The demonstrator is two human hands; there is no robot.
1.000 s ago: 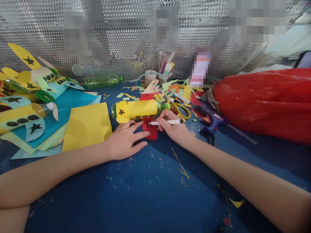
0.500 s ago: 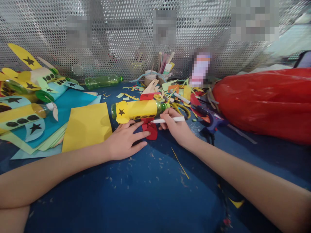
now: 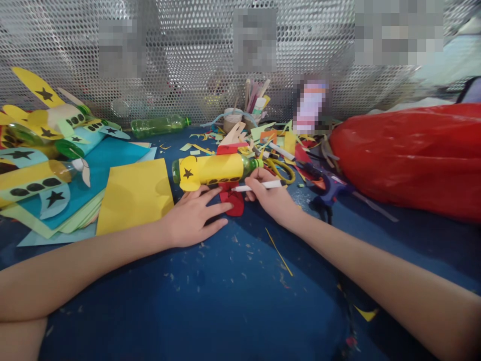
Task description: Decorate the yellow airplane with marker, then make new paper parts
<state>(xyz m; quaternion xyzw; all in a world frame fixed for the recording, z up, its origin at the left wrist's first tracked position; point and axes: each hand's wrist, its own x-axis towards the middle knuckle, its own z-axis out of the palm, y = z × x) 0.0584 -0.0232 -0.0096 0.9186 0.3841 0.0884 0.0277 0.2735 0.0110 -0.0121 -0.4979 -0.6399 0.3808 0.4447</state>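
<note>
A green plastic bottle point(image 3: 248, 164) wrapped in yellow paper lies on its side, made up as a toy airplane with a black star on its tail and dark ovals along its side. A red paper wing point(image 3: 236, 204) sticks out toward me and bears dark marker lines. My left hand point(image 3: 197, 215) lies with fingers spread, its fingertips on the wing and near the bottle's lower edge. In my right hand point(image 3: 267, 193) is a white marker point(image 3: 263, 186), gripped like a pen, its tip at the wing near the bottle.
Yellow paper point(image 3: 135, 198) and blue sheets point(image 3: 108, 160) lie at left beside finished bottle planes point(image 3: 41, 185). Behind are an empty green bottle point(image 3: 160, 126), paper scraps point(image 3: 259, 133) and a cup of sticks point(image 3: 250, 120). A hot glue gun point(image 3: 330, 188) and red plastic bag point(image 3: 409, 160) lie right.
The marker has shifted very slightly, its back end tipping a little left in my right hand. My left hand and the bottle plane stay put.
</note>
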